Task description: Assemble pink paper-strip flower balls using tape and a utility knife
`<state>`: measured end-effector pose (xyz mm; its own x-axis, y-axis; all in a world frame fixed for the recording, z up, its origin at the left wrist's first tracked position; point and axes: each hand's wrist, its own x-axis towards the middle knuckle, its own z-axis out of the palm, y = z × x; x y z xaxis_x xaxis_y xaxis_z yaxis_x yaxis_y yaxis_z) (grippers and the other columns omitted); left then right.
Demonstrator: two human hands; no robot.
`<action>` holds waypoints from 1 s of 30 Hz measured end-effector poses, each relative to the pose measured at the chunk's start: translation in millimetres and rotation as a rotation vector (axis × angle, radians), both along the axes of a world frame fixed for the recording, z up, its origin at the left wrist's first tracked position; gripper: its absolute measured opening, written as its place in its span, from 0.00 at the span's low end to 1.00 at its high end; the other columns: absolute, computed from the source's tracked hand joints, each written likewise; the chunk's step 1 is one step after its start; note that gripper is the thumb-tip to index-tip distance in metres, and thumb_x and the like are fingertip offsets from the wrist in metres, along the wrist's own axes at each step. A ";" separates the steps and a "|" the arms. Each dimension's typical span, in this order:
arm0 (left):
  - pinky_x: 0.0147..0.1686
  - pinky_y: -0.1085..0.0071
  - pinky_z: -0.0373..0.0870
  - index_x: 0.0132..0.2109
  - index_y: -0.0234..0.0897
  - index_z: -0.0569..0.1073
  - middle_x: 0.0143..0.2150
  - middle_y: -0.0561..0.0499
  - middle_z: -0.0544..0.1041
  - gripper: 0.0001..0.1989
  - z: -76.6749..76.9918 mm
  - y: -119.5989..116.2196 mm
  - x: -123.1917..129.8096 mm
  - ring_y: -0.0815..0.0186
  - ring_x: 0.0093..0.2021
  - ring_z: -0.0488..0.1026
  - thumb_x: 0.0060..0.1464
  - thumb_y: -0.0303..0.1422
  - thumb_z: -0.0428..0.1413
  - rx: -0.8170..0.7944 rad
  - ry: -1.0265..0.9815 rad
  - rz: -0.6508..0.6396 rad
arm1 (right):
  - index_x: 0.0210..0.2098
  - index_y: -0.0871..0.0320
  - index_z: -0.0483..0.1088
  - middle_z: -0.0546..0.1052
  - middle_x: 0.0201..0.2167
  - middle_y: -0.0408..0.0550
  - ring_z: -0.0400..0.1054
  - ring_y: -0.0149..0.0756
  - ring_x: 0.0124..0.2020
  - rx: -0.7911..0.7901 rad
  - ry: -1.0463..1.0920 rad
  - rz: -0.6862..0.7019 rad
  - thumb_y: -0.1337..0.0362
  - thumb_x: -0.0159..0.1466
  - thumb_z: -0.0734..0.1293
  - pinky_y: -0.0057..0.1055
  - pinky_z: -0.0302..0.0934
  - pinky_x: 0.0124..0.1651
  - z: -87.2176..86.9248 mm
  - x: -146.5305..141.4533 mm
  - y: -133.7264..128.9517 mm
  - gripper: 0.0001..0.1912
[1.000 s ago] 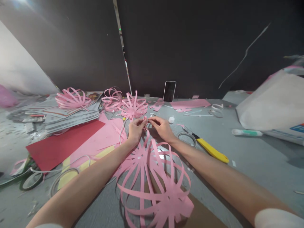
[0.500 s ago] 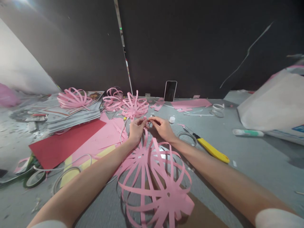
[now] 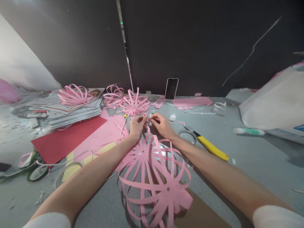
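Observation:
My left hand (image 3: 137, 126) pinches the end of a pink paper strip beyond the near paper lantern. My right hand (image 3: 162, 126) is closed in a pinch just to its right, a small gap between the fingertips of the two hands; what it holds is too small to make out. Toward me, between my forearms, lies the pink paper-strip lantern (image 3: 142, 172), its strips curving out from two round centres with small holes. Behind my left hand sits another pink strip lantern (image 3: 135, 104).
A yellow utility knife (image 3: 213, 148) and a roll of tape (image 3: 187, 137) lie to the right. A phone (image 3: 171, 89) leans on the dark wall. To the left are red paper (image 3: 68, 139), scissors (image 3: 39, 172) and stacked sheets (image 3: 74, 115) bearing another lantern (image 3: 75, 95).
My right hand's fingertips have drawn slightly away from my left hand's. My left hand keeps its pinch on the strip. The whole view has shifted a little.

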<state>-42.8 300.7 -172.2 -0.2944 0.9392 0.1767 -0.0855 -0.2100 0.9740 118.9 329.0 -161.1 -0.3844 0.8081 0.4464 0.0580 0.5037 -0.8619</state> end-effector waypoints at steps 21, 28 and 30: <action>0.26 0.74 0.70 0.36 0.33 0.78 0.28 0.51 0.78 0.20 -1.2 0.4 2.2 0.69 0.26 0.73 0.51 0.48 0.69 -0.027 -0.007 -0.068 | 0.42 0.56 0.76 0.81 0.40 0.49 0.74 0.40 0.39 -0.025 -0.141 0.000 0.46 0.69 0.68 0.35 0.67 0.43 -2.3 -1.4 2.0 0.19; 0.24 0.73 0.69 0.36 0.35 0.73 0.27 0.52 0.77 0.20 -0.7 2.0 1.4 0.70 0.22 0.72 0.56 0.48 0.66 -0.029 0.039 -0.116 | 0.40 0.56 0.75 0.81 0.39 0.48 0.75 0.41 0.40 0.007 -0.159 0.009 0.50 0.69 0.68 0.36 0.67 0.44 -0.8 -2.4 1.4 0.15; 0.24 0.74 0.68 0.37 0.35 0.72 0.25 0.53 0.76 0.20 -0.2 1.3 1.2 0.70 0.22 0.71 0.56 0.48 0.66 -0.028 0.056 -0.114 | 0.39 0.56 0.75 0.81 0.38 0.48 0.75 0.41 0.40 0.017 -0.164 0.007 0.52 0.68 0.68 0.35 0.66 0.44 1.1 -2.5 0.3 0.13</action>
<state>-41.6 302.0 -172.3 -0.1760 0.9707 0.1634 -0.0525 -0.1750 0.9832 116.4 329.4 -160.0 -0.4585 0.7981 0.3910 0.1934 0.5190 -0.8326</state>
